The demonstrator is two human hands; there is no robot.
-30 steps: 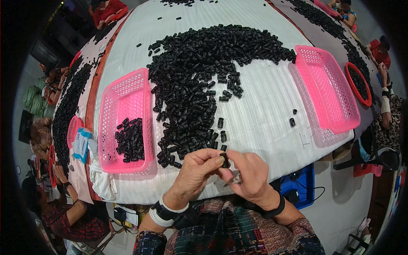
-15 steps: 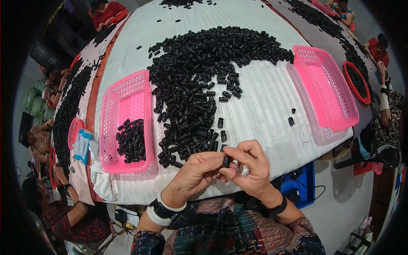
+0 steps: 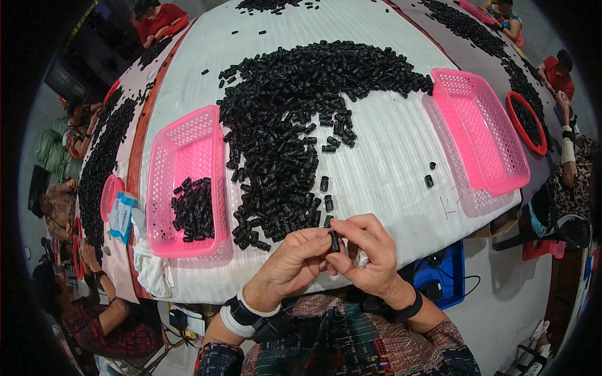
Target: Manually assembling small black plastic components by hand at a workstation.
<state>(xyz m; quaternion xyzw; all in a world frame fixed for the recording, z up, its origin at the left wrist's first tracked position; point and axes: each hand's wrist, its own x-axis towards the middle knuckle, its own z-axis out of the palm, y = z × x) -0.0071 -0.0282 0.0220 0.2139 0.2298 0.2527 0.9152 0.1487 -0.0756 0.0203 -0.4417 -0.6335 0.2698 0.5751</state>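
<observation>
Between my two hands, close to the table's near edge, is a small black barrel-shaped plastic piece. My left hand is closed on its left side, thumb and fingers pressed against it. On the other side my right hand pinches it, index finger at the top and thumb lower down. Something small and whitish shows in the curl of my right fingers, too little of it to name. Just beyond my hands spreads a large pile of the same black pieces, with a few loose ones beside it.
A pink basket holding some black pieces stands left of the pile. Another pink basket sits to the right. A white cloth and a blue-and-white packet lie at the left. Other people work along the neighbouring tables.
Both hands have shifted slightly nearer to me, still holding the black piece between them. My right fingers have turned a little around it. The pile and baskets look the same.
</observation>
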